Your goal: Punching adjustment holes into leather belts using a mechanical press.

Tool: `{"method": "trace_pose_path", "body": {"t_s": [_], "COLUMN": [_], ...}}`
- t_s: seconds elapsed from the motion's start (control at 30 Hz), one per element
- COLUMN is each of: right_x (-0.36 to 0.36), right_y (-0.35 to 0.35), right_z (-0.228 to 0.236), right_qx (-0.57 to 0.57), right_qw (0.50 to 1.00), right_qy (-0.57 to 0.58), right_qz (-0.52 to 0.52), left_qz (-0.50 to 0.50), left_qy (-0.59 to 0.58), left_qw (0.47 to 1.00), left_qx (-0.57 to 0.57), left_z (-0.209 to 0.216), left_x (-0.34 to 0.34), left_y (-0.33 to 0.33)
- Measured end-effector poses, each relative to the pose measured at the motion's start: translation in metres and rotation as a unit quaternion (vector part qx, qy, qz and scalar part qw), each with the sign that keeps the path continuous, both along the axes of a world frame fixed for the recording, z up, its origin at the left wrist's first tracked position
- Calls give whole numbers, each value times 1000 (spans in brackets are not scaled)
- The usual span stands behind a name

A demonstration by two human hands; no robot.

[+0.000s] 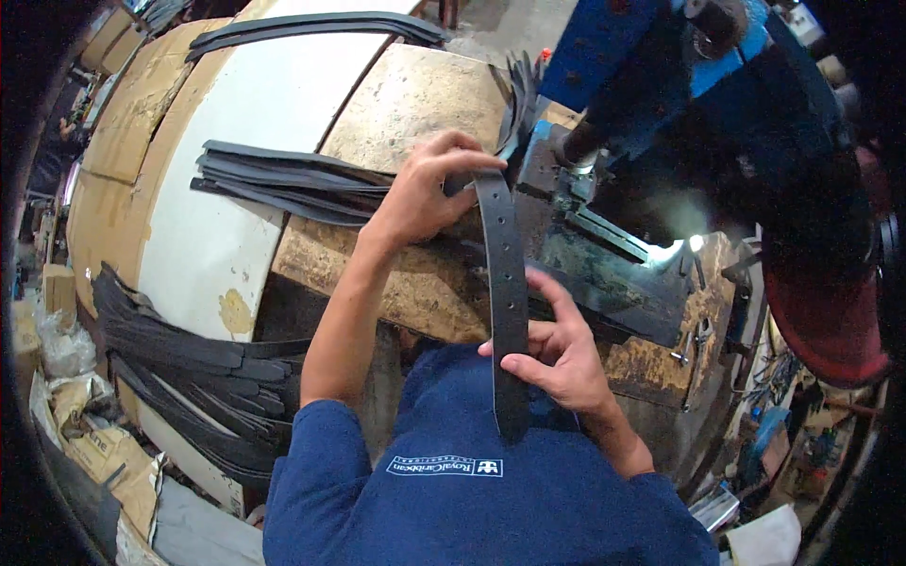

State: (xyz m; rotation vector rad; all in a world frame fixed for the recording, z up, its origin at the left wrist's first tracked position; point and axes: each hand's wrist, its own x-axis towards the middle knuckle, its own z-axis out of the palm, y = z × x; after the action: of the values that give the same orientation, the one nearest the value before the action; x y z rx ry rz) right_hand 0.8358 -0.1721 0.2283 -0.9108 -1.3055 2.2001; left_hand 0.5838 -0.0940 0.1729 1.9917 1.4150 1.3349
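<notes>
A black leather belt strap point(503, 274) with a row of punched holes hangs upright in front of my chest. My left hand point(436, 187) grips its upper part, fingers curled over the bend and thumb underneath. Lower down, my right hand point(559, 354) pinches the strap between thumb and fingers, just above its rounded end. Just beyond my hands stands a blue press machine point(613, 57), with a dark metal tool block point(604, 236) on its bed. Beside my left wrist lies a bundle of black straps point(274, 179).
More black straps hang in a thick bundle point(217, 368) at lower left. Others lie along the far white board point(212, 236). A worn wooden bench point(406, 94) supports the machine. A lit lamp point(696, 243) and a red curved guard point(821, 311) are at right.
</notes>
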Motion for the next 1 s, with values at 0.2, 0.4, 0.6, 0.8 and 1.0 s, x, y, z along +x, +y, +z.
{"method": "trace_pose_path", "body": {"t_s": [0.2, 0.4, 0.6, 0.8, 1.0], "right_x": [49, 83, 89, 75, 60], "right_y": [-1, 3, -12, -15, -14], "right_z": [9, 2, -1, 3, 10], "right_qx": [25, 64, 63, 105, 96], "right_qw": [968, 917, 885, 899, 898], "right_qy": [198, 129, -88, -101, -82], "right_qz": [-150, -372, -454, -413, -421], "left_qz": [-161, -280, -324, -327, -319], "left_qy": [54, -26, -154, -140, -167], "left_qw": [986, 939, 876, 880, 875], "left_qx": [-1, -197, -323, -315, -323], "left_z": [8, 14, 26, 25, 22], "left_x": [50, 76, 68, 47, 34], "left_y": [-16, -27, -31, -45, -55]}}
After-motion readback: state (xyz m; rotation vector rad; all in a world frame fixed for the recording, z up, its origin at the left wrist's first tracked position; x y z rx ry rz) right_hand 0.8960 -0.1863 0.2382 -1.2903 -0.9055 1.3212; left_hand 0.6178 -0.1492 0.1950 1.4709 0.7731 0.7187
